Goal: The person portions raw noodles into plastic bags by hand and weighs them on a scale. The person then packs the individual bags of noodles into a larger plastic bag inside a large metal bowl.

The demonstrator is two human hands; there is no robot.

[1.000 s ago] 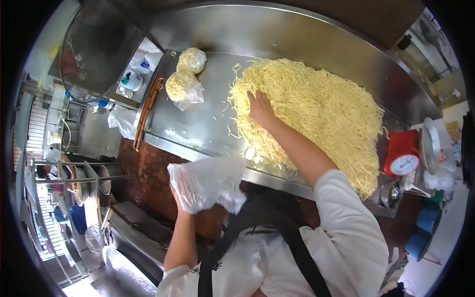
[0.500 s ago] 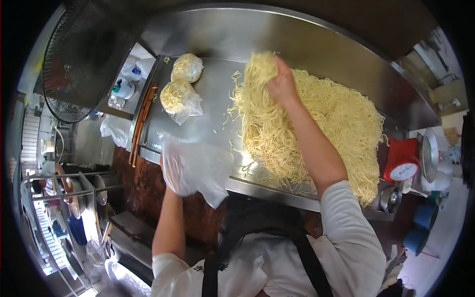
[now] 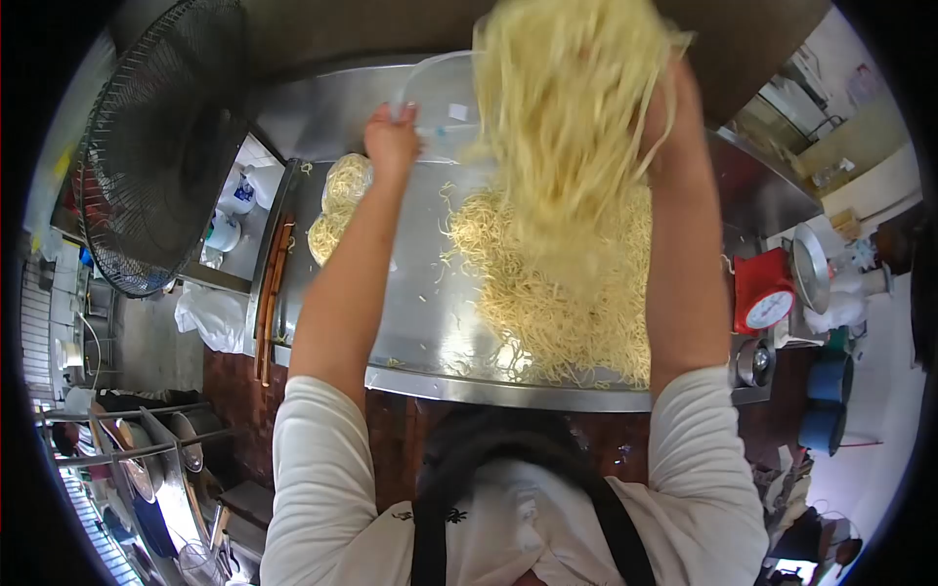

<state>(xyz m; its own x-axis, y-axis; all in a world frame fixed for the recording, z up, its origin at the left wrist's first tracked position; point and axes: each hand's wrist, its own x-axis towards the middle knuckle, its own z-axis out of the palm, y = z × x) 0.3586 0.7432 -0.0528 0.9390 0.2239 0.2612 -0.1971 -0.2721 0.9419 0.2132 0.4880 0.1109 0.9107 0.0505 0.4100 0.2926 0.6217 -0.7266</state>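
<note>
1. left grip [image 3: 393, 137], at 11 o'clock from the view's centre: its fingers are closed on the edge of a clear plastic bag [image 3: 445, 98], which spreads toward 12 o'clock.
2. right grip [image 3: 670, 103], at 1 o'clock: clenched around a large clump of noodles [image 3: 576, 117], raised above the tabletop [image 3: 420, 283]. strands hang toward 6 o'clock, blurred, and partly cover the fingers. the clump overlaps the bag's edge in the view; whether they touch, i cannot tell.
3. beneath the clump, a loose noodle heap [image 3: 547, 313] lies on the metal tabletop, reaching toward 3 o'clock, with stray strands around its edge.
4. at 10 o'clock, 2 bagged noodle portions [image 3: 342, 200] rest side by side, partly behind the left forearm.
5. at 9 o'clock, long wooden sticks [image 3: 274, 293] lie along the tabletop's edge.
6. at 3 o'clock, beyond the heap, stands a red dial scale [image 3: 762, 283], with a steel bowl [image 3: 753, 363] near it.
</note>
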